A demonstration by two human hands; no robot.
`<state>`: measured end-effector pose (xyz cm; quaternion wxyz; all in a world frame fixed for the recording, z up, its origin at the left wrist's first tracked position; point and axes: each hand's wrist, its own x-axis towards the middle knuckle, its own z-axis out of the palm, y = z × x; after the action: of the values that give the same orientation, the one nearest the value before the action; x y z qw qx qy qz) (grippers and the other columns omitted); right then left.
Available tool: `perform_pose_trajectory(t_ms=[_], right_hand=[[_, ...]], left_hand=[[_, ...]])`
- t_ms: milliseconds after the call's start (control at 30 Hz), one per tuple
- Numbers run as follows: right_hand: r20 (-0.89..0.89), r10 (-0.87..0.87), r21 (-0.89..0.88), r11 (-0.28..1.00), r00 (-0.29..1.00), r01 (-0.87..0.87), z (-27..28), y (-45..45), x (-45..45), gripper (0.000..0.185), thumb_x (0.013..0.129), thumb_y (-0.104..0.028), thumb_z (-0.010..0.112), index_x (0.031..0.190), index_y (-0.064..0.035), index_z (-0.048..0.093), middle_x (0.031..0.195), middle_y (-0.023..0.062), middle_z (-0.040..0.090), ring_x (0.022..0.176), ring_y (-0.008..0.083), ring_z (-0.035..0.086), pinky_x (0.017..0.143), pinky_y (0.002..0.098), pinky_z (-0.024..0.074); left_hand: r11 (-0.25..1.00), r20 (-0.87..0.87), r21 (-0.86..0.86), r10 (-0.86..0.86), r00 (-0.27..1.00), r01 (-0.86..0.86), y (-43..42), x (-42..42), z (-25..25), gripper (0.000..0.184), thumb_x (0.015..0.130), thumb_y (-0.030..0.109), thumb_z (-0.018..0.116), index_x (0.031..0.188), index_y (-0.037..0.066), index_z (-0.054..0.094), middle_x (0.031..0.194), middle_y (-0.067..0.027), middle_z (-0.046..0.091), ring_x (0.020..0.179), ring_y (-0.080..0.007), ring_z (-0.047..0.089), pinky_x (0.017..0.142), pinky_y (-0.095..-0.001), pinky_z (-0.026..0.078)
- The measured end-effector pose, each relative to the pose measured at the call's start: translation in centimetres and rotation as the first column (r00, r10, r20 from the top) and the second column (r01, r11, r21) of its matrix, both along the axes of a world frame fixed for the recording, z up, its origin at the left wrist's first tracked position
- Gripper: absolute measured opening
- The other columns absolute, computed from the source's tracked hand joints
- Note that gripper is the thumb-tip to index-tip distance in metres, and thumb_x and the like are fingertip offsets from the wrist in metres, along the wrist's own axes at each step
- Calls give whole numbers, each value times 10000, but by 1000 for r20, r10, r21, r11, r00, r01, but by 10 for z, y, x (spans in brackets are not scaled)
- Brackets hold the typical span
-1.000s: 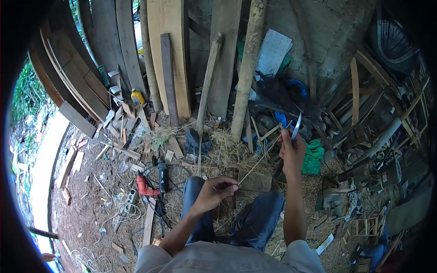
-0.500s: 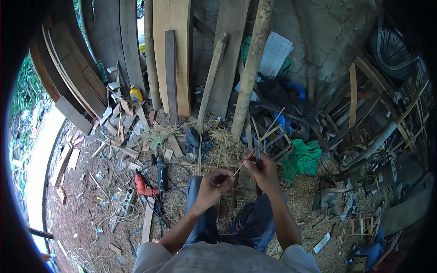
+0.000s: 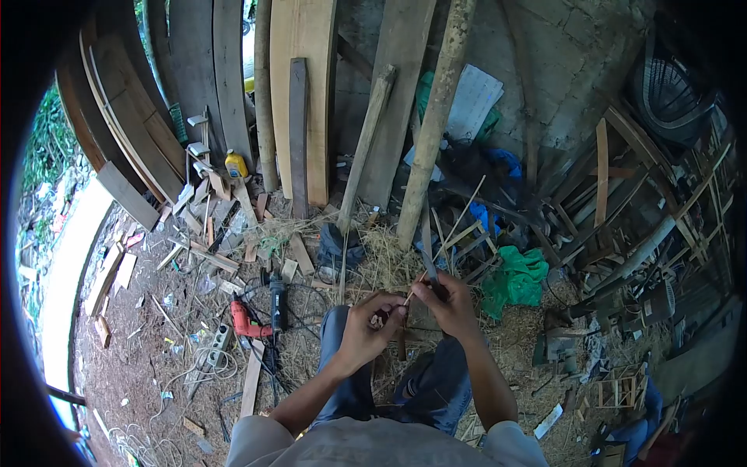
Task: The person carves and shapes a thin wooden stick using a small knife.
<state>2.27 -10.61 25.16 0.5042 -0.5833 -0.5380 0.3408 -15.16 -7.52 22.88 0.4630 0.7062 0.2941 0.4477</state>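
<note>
My left hand [image 3: 369, 330] is closed, with fingertips pinching one end of a thin wooden stick [image 3: 409, 297]. Some small pale pieces show in its curled palm; I cannot make out what they are. Close beside it, my right hand [image 3: 453, 308] is wrapped round a knife, its long grey blade [image 3: 427, 245] pointing away from me. The thumb and finger of that hand also touch the stick's upper end. The knife's handle is mostly hidden by the fingers. Both hands are above my knees, over the straw-strewn ground.
A red and black power tool [image 3: 250, 321] with cables and a power strip [image 3: 219, 342] lie at left. Planks [image 3: 299, 140] and a bamboo pole [image 3: 437, 128] lean at the back. A green plastic bag [image 3: 515, 279] and piled wood strips [image 3: 603, 175] are at right.
My hands have come closer together along the stick, and the right has moved slightly down. The knife blade now tilts further to the left. The view has shifted slightly.
</note>
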Motion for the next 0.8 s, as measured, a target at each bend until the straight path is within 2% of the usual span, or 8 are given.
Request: perform_pose_trajectory(t_ms=[300,400,467,533,600,700,767,800], right_hand=[[-60,-6,75,997,998,10,-5,-13,17,202,875,-229,652,890,-28,635,624,-53,506,544,17,373,491,231,279],[-187,3,-2,1000,982,-4,16,-25,18,190,886,-214,634,899,-24,639,659,-37,565,553,17,411,498,224,309],[-255,33,-153,985,966,-74,17,-32,24,178,893,-194,619,919,-19,643,688,-22,602,557,23,437,508,223,337],[-304,21,-143,987,953,-67,14,-39,28,185,894,-197,619,921,-17,645,688,-22,602,551,28,440,509,228,339],[-343,16,-129,989,939,-64,13,-40,36,191,894,-201,619,923,-15,647,689,-21,603,545,32,444,509,234,341],[-173,16,-47,999,985,-25,6,-43,43,225,889,-234,628,923,-13,650,671,-5,596,535,62,468,512,260,351],[161,-46,109,994,986,29,7,-43,45,256,883,-259,632,924,-7,646,631,45,576,526,121,498,517,303,366],[165,-48,120,992,985,29,8,-43,46,256,883,-259,632,924,-7,646,631,45,576,526,121,498,517,303,366]], left_hand=[[995,-62,44,-87,994,90,-9,13,11,88,841,5,610,918,-27,639,850,-92,626,720,-154,584,655,-271,451],[987,-49,135,-76,996,82,-15,20,14,91,850,-7,592,923,-35,639,857,-96,631,725,-149,600,641,-269,460],[982,-45,171,-73,996,80,-19,25,16,97,853,-8,586,930,-38,638,859,-96,632,729,-144,608,628,-262,465],[990,12,-24,-141,990,141,-27,31,13,83,874,7,577,911,-36,638,859,-81,634,710,-127,608,587,-242,467],[987,49,-105,-115,992,119,-30,39,8,86,882,37,584,894,-27,640,833,-71,633,689,-119,601,570,-237,467],[964,34,-249,-82,996,88,-35,42,2,120,892,96,600,859,-12,639,766,-50,623,634,-102,578,536,-234,456],[956,-4,-282,-78,997,74,-32,47,0,146,894,127,608,840,-5,636,725,-39,614,599,-93,561,518,-236,445],[935,-3,-348,-76,997,70,-30,50,-5,139,866,120,615,859,-15,647,676,-49,602,596,-86,558,530,-236,436]])
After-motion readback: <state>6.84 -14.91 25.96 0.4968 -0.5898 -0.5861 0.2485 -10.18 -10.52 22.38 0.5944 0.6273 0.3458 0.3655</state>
